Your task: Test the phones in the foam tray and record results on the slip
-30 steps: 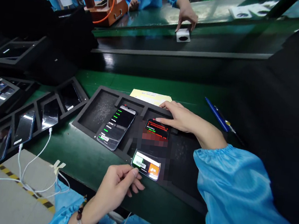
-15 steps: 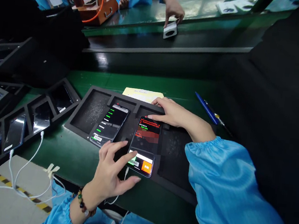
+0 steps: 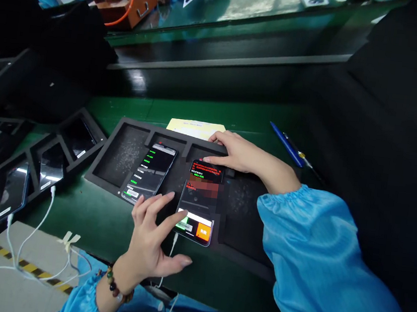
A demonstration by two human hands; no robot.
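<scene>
The lit phone (image 3: 197, 206) with red text lies in the black tray (image 3: 126, 158), its long axis running from the tray's near edge to its far rim, with a white cable (image 3: 173, 245) by the near end. The left hand (image 3: 150, 242) is at the tray's near edge, its grip wide, thumb well out; its index fingertip is over the phone's near-end screen, though touch or hover cannot be told. The right hand (image 3: 237, 152) lies across the tray's far rim, thumb at the phone's far end; how firmly that grip holds anything cannot be told. So the left hand is nearer the bright on-screen panels at the tray's near edge.
</scene>
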